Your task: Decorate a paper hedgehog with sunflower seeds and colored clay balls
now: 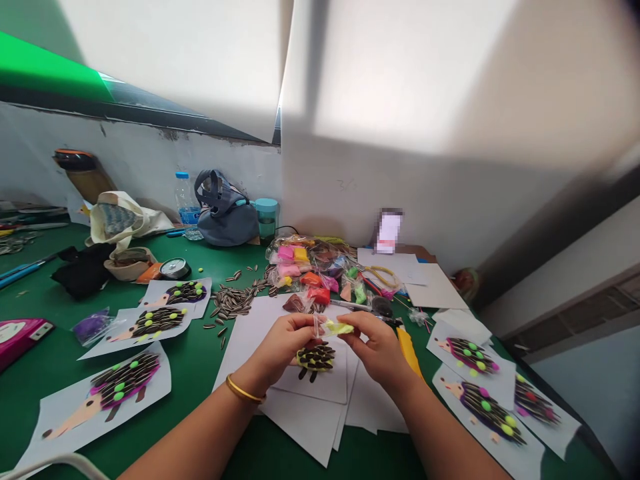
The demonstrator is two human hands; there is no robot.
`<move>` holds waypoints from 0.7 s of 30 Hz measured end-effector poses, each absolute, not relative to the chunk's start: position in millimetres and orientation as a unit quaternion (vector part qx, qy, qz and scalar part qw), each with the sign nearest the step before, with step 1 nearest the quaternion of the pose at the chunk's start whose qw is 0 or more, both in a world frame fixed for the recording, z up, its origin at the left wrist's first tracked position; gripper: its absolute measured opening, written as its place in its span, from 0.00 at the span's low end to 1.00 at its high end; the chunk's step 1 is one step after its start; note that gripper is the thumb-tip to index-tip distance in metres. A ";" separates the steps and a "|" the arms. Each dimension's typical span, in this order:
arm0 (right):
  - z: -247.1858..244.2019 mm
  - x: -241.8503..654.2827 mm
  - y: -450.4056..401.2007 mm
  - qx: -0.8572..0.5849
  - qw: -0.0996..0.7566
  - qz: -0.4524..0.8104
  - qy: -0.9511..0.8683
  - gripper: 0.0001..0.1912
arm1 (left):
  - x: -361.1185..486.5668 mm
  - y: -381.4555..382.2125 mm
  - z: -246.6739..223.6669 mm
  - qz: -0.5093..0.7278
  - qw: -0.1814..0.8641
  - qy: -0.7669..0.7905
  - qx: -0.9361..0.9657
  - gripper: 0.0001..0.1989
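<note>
Between both hands is a small see-through packet with pale yellow clay [340, 328] in it. My left hand [283, 343] pinches the loose plastic end, while my right hand [377, 343] grips the side with the clay. Just below them, on a stack of white paper [305, 412], lies a hedgehog picture [316, 358] with sunflower seeds as spines set in yellow clay. Part of its head is hidden behind my left fingers. Loose sunflower seeds [233, 301] lie in a heap left of the paper.
Bags of coloured clay [300, 263] are piled behind my hands, near scissors [383, 277] and a yellow-handled cutter [409, 353]. Other hedgehog pictures [125, 383] lie left and right. A bottle [187, 207], blue bag [227, 213], cup [267, 220] and phone [389, 232] stand along the wall.
</note>
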State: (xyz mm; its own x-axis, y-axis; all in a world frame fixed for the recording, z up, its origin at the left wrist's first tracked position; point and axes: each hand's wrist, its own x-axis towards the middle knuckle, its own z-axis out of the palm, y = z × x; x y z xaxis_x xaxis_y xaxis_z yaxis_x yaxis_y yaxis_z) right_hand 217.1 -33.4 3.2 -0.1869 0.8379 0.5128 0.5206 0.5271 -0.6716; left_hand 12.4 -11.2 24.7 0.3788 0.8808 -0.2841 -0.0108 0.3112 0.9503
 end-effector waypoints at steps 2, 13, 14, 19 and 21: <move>2.4 217.8 -33.5 -0.468 0.449 0.175 -0.741 0.10 | 11.4 -10.2 22.0 0.330 0.645 0.463 0.510 0.17; -6.2 214.0 -32.4 -0.472 0.495 0.351 -0.639 0.16 | 11.2 -9.5 3.5 0.493 0.357 0.369 0.702 0.08; -6.6 213.5 -32.6 -0.466 0.497 0.355 -0.640 0.16 | 11.7 -10.0 4.3 0.499 0.363 0.368 0.696 0.07; -4.5 213.7 -33.5 -0.475 0.480 0.340 -0.655 0.15 | 13.0 -13.0 10.2 0.519 0.372 0.384 0.667 0.06; -3.6 213.6 -33.7 -0.482 0.476 0.337 -0.654 0.15 | 13.4 -14.2 10.8 0.513 0.370 0.382 0.674 0.05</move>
